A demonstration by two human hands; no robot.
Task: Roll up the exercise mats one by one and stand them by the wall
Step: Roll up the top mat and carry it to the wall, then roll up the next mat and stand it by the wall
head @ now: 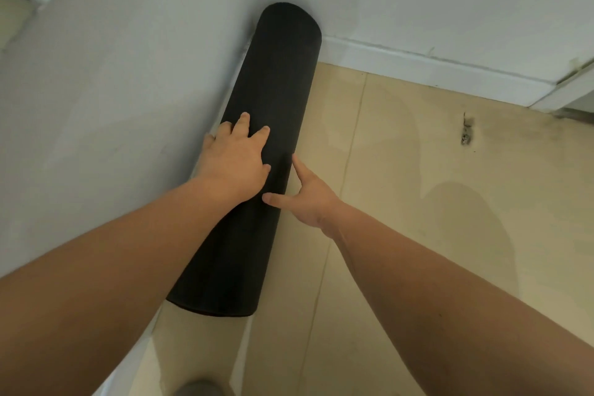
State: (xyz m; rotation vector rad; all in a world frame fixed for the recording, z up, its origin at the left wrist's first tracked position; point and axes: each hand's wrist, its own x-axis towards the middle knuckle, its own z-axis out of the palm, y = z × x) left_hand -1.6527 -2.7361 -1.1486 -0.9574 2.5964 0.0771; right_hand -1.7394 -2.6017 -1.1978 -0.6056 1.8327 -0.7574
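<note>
The black foam exercise mat, rolled into a thick cylinder [270, 145], stood on end in the room's corner, its lower end on the pale tan tiled floor [418, 202] and its length leaning against the white painted wall [112, 74], tilted rather than plumb. The left hand [233, 164] lay flat on the roll, fingers [245, 120] spread wide, and that looked like a press to pin it into the wall so it would not slide or topple. The right hand [303, 194] was on the roll's floor-side edge, thumb and forefinger splayed apart; the other fingers were hidden behind the roll, so whether they curled round it could not be told. Neither hand was clamped shut. It read as a steadying hold, checking the roll would stay wound and stand alone.
</note>
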